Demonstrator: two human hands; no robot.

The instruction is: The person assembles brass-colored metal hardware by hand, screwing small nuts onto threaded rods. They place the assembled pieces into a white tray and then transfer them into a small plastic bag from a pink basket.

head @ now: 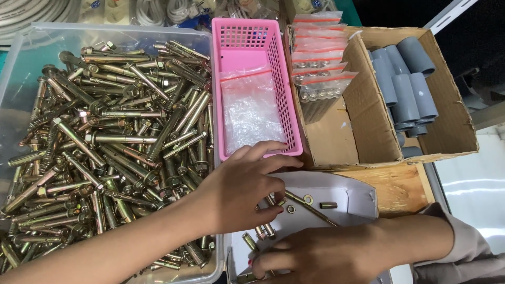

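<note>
My left hand (239, 189) reaches across from the lower left, fingers curled down onto loose brass-coloured bolt parts (294, 202) lying in a low white cardboard box (357, 197). Its fingertips pinch small pieces there. My right hand (310, 257) rests at the bottom edge over the same box, fingers closed around a few anchor bolts (250, 242) that poke out to the left. A clear plastic tub (31, 58) full of several brass anchor bolts (105, 147) fills the left side.
A pink plastic basket (258, 42) holding empty clear bags stands behind the white box. To its right, a brown cardboard box (447, 126) holds bagged bolts (318, 58) and grey pipe sleeves (407, 84). Plywood shows underneath at the right.
</note>
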